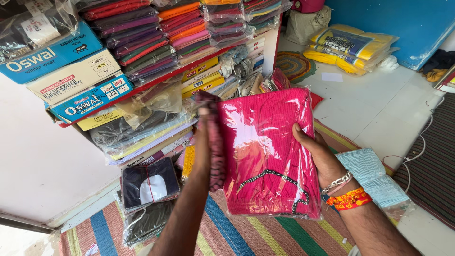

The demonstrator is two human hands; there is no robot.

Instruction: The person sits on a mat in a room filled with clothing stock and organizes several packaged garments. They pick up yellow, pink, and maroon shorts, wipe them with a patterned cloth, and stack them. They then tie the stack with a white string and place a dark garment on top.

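Two hands are lifting a flat pink ribbed garment sealed in a clear plastic sleeve (268, 151) above the striped floor mat (246, 237). The right hand (318, 154) is cupping its right edge, thumb pressing the front, keeping the slippery packet upright and facing the eye. The left hand (207, 123) is gripping the left edge together with a dark patterned fabric bundle (215, 142), likely to steady both.

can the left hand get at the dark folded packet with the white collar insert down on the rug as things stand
Probably not right away: the left hand is gripping the edge of the pink plastic-wrapped garment. The dark packet lies uncovered just below and left of that arm, so the path looks free once the hand lets go.
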